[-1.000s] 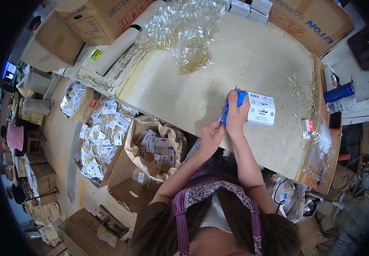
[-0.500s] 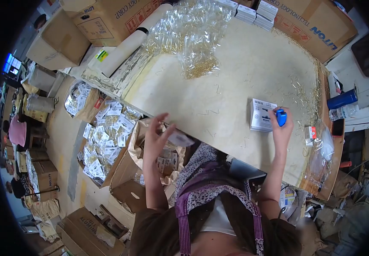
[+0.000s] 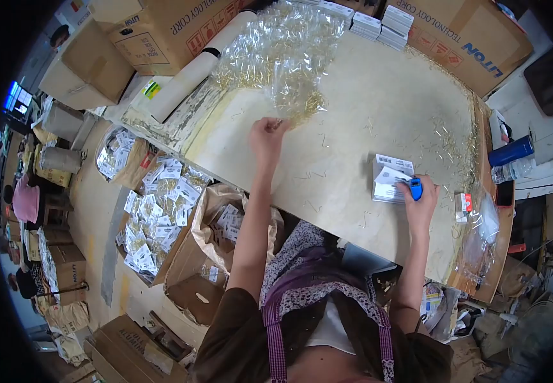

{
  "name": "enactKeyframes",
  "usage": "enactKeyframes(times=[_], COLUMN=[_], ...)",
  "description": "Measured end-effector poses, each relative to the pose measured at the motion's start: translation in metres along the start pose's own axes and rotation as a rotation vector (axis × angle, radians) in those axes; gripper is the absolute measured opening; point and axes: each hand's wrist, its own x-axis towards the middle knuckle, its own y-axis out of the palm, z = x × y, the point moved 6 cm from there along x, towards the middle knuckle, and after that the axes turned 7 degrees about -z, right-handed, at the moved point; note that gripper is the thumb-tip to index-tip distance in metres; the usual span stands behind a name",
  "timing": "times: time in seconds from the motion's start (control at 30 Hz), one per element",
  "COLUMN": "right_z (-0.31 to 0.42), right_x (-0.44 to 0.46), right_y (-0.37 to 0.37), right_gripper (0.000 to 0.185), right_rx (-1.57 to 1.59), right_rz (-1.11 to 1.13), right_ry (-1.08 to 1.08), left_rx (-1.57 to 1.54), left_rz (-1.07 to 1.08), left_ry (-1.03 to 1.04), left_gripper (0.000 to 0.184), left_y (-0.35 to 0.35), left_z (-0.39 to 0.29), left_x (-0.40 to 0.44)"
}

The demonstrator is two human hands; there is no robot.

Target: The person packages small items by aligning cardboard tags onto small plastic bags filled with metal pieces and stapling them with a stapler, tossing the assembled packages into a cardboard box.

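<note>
My left hand (image 3: 269, 131) is at the near edge of the heap of clear bags (image 3: 280, 48) with gold-coloured pieces inside. Its fingertips pinch what looks like the edge of a small clear bag (image 3: 302, 105), though the fingers partly hide it. On the right of the table, my right hand (image 3: 422, 198) is wrapped round a small blue stapler (image 3: 416, 187). Under its fingers lies a stack of white printed cards (image 3: 386, 193). One folded card (image 3: 391, 175) is raised at an angle on top, touching or close to the fingertips.
An open carton lined with brown paper (image 3: 204, 220) stands left of my body, holding carded packs. Beyond it, another carton brims with carded bags (image 3: 155, 217). A small red-and-white box (image 3: 463, 205) and a blue bottle (image 3: 511, 150) are at right. Thin metal bits dot the table (image 3: 347, 147).
My left hand has let go of a carded pack over the paper-lined carton and moved up to the bag heap. A card has lifted from the stack beside my right hand.
</note>
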Motion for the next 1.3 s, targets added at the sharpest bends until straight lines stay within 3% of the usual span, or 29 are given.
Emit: enactKeyframes(times=[0.2, 0.23, 0.27, 0.33, 0.4, 0.47, 0.6, 0.7, 0.83, 0.97, 1.07, 1.13, 1.3], right_z=[0.047, 0.053, 0.053, 0.07, 0.078, 0.089, 0.097, 0.11, 0.118, 0.12, 0.118, 0.104, 0.096], right_x=[0.008, 0.009, 0.01, 0.013, 0.017, 0.023, 0.029, 0.026, 0.025, 0.022, 0.025, 0.035, 0.029], right_y=[0.011, 0.014, 0.023, 0.03, 0.041, 0.051, 0.071, 0.079, 0.085, 0.088, 0.089, 0.083, 0.105], right_gripper=[0.03, 0.03, 0.03, 0.03, 0.03, 0.031, 0.032, 0.032, 0.031, 0.031, 0.031, 0.036, 0.047], right_rx=[0.226, 0.229, 0.386, 0.57, 0.597, 0.607, 0.567, 0.649, 0.638, 0.613, 0.712, 0.836, 0.895], right_rz=[-0.079, -0.079, -0.008, 0.137, 0.181, 0.259, 0.452, 0.563, 0.558, 0.596, 0.49, 0.178, 0.177], right_ry=[-0.048, -0.05, 0.089, 0.306, 0.287, 0.261, 0.288, 0.274, 0.295, 0.283, 0.246, 0.456, 0.411], left_rx=[-0.342, -0.489, -0.633, -0.704, -0.773, -1.061, -0.827, -0.81, -0.725, -0.803, -0.798, -0.788, -0.756], left_rz=[-0.24, -0.131, -0.017, 0.109, 0.239, 0.471, 0.56, 0.644, 0.672, 0.553, 0.444, 0.403, 0.267], left_ry=[0.008, -0.127, -0.265, -0.331, -0.398, -0.58, -0.374, -0.309, -0.339, -0.414, -0.403, -0.384, -0.346], left_gripper=[0.014, 0.013, 0.013, 0.017, 0.021, 0.029, 0.042, 0.037, 0.027, 0.019, 0.02, 0.022, 0.021], left_y=[-0.06, -0.059, -0.056, -0.056, -0.054, -0.042, -0.04, -0.03, -0.026, -0.024, -0.027, -0.026, -0.027], left_z=[-0.001, 0.006, 0.011, 0.009, 0.001, -0.017, -0.047, -0.043, -0.038, -0.037, -0.044, -0.046, -0.041], left_x=[-0.028, -0.03, -0.036, -0.05, -0.067, -0.092, -0.113, -0.12, -0.127, -0.132, -0.137, -0.143, -0.152])
